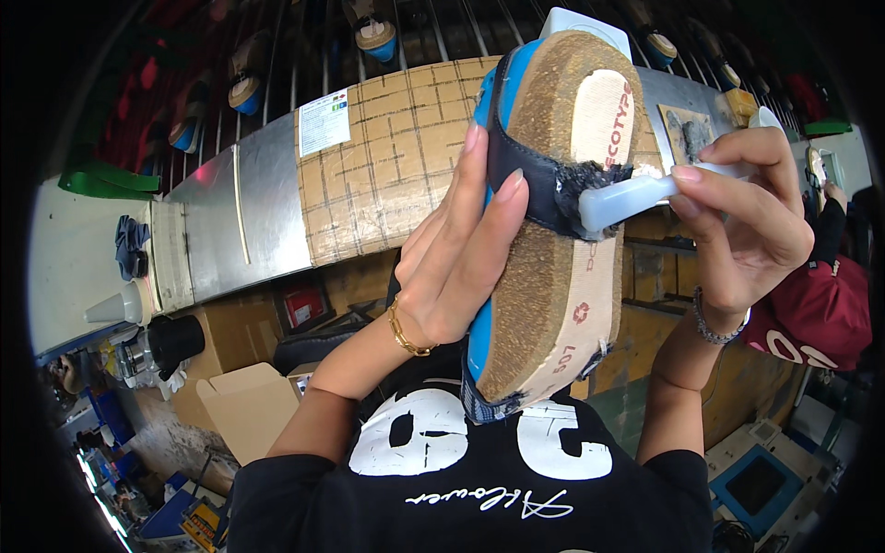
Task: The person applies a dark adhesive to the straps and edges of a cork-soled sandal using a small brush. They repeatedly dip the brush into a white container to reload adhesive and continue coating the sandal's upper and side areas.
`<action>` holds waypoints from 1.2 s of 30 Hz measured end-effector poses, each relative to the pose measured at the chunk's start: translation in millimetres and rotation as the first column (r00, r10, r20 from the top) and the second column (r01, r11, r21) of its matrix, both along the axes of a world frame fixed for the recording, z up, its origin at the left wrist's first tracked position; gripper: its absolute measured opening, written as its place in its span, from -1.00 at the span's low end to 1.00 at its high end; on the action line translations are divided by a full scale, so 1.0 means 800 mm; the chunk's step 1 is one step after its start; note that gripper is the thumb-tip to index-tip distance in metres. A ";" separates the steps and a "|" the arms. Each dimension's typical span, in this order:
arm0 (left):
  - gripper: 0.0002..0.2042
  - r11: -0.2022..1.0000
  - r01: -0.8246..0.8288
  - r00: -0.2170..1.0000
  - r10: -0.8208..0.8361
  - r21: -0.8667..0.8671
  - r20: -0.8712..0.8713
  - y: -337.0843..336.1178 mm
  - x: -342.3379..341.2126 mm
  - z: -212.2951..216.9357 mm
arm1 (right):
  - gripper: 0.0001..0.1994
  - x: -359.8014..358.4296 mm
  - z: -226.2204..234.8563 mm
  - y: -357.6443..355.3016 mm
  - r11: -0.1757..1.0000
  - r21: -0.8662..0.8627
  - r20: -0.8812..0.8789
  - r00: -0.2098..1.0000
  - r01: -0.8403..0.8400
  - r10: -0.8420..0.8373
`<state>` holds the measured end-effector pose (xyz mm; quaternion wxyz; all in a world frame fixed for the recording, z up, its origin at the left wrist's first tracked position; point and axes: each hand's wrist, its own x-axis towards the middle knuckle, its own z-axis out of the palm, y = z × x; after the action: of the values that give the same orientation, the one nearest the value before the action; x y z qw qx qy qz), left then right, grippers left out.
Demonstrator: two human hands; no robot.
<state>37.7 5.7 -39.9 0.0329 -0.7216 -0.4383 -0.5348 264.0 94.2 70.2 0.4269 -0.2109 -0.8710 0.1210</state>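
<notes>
A sandal (548, 304) on a blue last is held up in front of my chest, its cork underside turned toward me. My left hand (454, 244) grips its left side, with fingertips on the dark strap (521, 175). The strap's end is folded over the cork and looks frayed and black. Between the thumb and fingers of my right hand (749, 207) is a pale blue plastic tool (627, 198). Its wide rounded end lies over the frayed strap end. Whether it has bristles cannot be made out. A beige insole strip (599, 120) runs along the cork.
Beyond the sandal is a metal bench (221, 221) with a taped cardboard sheet (378, 157). More sandals on blue lasts (376, 41) hang or rest on the rack behind. An open cardboard box (249, 405) stands low at left. At right is another person in a maroon top (816, 309).
</notes>
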 end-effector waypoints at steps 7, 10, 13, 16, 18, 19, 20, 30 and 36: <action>-0.57 0.986 -0.024 0.996 0.037 0.162 -0.077 0.003 -0.001 -0.003 | -0.72 0.005 -0.003 -0.002 0.999 -0.034 -0.007 1.000 -0.011 0.010; -0.56 0.954 -0.021 0.991 0.060 0.299 -0.122 0.016 -0.005 -0.013 | -0.73 0.009 -0.001 -0.005 0.999 -0.039 0.015 0.999 -0.036 0.037; -0.50 0.999 -0.026 0.999 0.026 0.020 0.022 0.006 0.000 -0.004 | -0.75 0.010 -0.002 -0.002 0.987 -0.075 0.006 0.990 -0.142 0.143; -0.43 0.995 -0.068 0.993 0.075 -0.072 0.096 0.004 0.003 0.004 | -0.80 0.005 -0.002 0.001 0.968 -0.173 -0.060 0.983 -0.184 0.176; -0.39 0.985 -0.104 0.981 0.124 -0.135 0.149 0.004 0.007 0.009 | -0.83 -0.012 -0.009 0.000 0.982 -0.181 -0.154 0.988 -0.056 0.028; -0.36 0.978 -0.112 0.973 0.144 -0.177 0.179 0.004 0.011 0.011 | -0.85 -0.018 -0.013 -0.003 0.981 -0.195 -0.200 0.978 0.013 -0.052; -0.34 0.968 -0.125 0.964 0.171 -0.217 0.205 0.003 0.013 0.013 | -0.82 -0.022 -0.016 -0.006 0.977 -0.199 -0.200 0.973 0.075 -0.115; -0.23 0.877 -0.107 0.936 0.248 -0.469 0.249 -0.006 0.008 0.025 | -0.76 -0.046 -0.021 -0.042 0.958 -0.203 -0.233 0.940 0.204 -0.250; -0.38 0.900 -0.118 0.959 0.213 -0.421 0.187 0.002 0.003 0.022 | -0.79 -0.050 -0.008 -0.062 0.927 -0.025 -0.135 0.918 0.374 -0.374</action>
<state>39.8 7.2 -22.6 -0.1224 -0.6063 -0.6004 -0.5070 224.2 44.8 63.8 0.5013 -0.3642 -0.7832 0.0509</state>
